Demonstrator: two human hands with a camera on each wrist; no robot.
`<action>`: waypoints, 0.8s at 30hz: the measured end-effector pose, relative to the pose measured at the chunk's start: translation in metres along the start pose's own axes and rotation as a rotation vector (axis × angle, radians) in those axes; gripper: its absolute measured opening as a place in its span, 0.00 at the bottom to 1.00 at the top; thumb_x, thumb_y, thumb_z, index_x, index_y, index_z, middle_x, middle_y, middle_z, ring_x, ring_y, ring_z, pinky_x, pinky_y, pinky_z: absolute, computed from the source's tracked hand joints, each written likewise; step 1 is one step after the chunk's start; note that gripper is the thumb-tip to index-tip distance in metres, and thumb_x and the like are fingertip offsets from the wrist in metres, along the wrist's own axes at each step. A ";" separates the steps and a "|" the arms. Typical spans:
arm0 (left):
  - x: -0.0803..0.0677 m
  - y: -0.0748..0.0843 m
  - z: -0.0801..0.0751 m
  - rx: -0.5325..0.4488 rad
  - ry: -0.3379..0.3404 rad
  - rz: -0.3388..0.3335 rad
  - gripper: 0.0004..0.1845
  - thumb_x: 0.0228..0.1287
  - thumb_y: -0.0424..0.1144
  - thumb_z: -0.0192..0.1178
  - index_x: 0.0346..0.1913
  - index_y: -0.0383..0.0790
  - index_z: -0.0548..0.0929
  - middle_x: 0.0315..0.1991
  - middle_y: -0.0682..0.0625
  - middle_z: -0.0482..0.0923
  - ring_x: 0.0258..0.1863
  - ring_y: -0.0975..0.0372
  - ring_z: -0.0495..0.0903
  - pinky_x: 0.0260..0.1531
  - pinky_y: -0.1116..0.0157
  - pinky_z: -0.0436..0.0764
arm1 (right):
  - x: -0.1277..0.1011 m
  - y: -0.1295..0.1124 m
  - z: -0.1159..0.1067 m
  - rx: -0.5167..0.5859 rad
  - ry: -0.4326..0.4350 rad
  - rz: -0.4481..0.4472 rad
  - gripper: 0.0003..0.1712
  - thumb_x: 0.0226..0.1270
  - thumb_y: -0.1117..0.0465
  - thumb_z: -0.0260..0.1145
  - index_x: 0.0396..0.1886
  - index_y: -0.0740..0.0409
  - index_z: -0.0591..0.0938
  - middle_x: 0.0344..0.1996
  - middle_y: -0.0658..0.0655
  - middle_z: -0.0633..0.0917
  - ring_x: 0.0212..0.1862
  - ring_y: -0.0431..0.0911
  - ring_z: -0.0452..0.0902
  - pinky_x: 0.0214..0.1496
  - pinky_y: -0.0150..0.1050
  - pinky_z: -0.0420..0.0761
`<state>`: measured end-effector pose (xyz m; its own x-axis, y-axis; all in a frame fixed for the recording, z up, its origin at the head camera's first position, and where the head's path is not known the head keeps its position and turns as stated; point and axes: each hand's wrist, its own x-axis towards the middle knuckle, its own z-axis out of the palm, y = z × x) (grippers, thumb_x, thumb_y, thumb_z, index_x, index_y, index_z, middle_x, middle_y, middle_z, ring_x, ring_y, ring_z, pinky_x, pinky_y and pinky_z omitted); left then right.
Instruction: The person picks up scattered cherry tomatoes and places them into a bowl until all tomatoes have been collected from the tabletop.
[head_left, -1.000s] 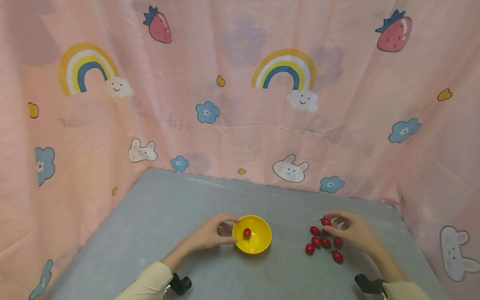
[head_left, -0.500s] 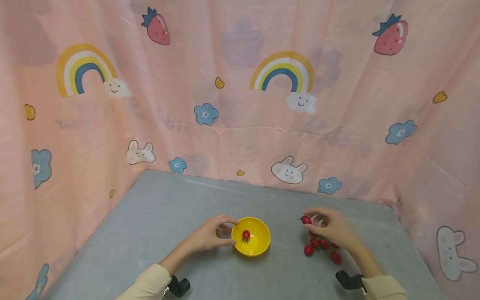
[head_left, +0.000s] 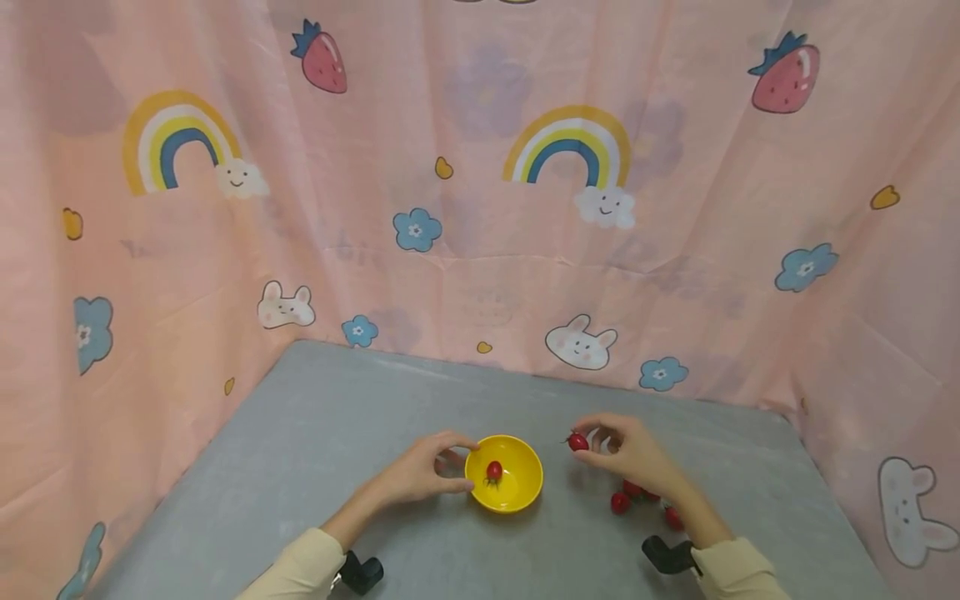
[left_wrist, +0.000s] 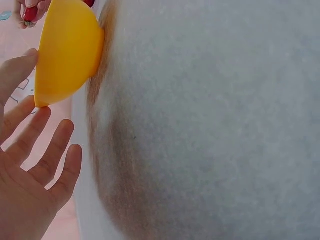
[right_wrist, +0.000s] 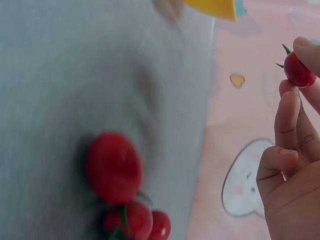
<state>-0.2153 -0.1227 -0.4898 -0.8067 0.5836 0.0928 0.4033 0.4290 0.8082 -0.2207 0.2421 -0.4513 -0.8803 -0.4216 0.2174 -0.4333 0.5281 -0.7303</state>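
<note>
A yellow bowl (head_left: 517,493) stands on the grey table (head_left: 337,417) with one cherry tomato (head_left: 493,471) inside. My left hand (head_left: 465,461) holds the bowl's left rim between curved forefinger and thumb; in the left wrist view its fingers (left_wrist: 35,135) lie against the bowl (left_wrist: 67,50). My right hand (head_left: 587,446) pinches a second cherry tomato (head_left: 577,441) by its fingertips, raised just right of the bowl. The right wrist view shows that tomato (right_wrist: 298,70) at the fingertips, above the table.
Several loose cherry tomatoes (head_left: 619,502) lie on the table below my right hand, partly hidden by the wrist; some appear large in the right wrist view (right_wrist: 114,167). A pink patterned curtain (head_left: 480,208) walls in the table at the back and sides.
My right hand has lifted one tomato from the pile and carried it left toward the bowl. The left hand and bowl have stayed put.
</note>
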 end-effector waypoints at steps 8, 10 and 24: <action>0.001 0.001 -0.001 -0.015 -0.003 0.005 0.26 0.63 0.42 0.74 0.62 0.42 0.80 0.59 0.51 0.78 0.52 0.54 0.82 0.52 0.56 0.82 | 0.008 -0.007 0.022 0.022 -0.039 -0.038 0.17 0.61 0.61 0.78 0.49 0.54 0.86 0.42 0.46 0.85 0.35 0.46 0.77 0.36 0.35 0.79; 0.001 0.001 -0.001 -0.014 -0.006 0.011 0.26 0.63 0.42 0.74 0.62 0.42 0.80 0.59 0.51 0.78 0.52 0.54 0.82 0.52 0.56 0.82 | 0.009 -0.008 0.026 0.027 -0.055 -0.050 0.17 0.61 0.62 0.78 0.50 0.54 0.86 0.42 0.45 0.85 0.36 0.45 0.77 0.38 0.36 0.80; 0.002 0.001 0.001 -0.006 -0.007 0.004 0.26 0.63 0.42 0.73 0.63 0.43 0.80 0.60 0.51 0.77 0.52 0.56 0.82 0.51 0.58 0.82 | 0.015 -0.013 0.043 0.077 -0.137 -0.089 0.19 0.62 0.59 0.77 0.52 0.54 0.85 0.44 0.47 0.84 0.37 0.46 0.78 0.38 0.38 0.81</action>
<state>-0.2158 -0.1206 -0.4892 -0.8022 0.5899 0.0921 0.4039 0.4225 0.8114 -0.2198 0.1968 -0.4666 -0.8020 -0.5640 0.1970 -0.4880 0.4283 -0.7605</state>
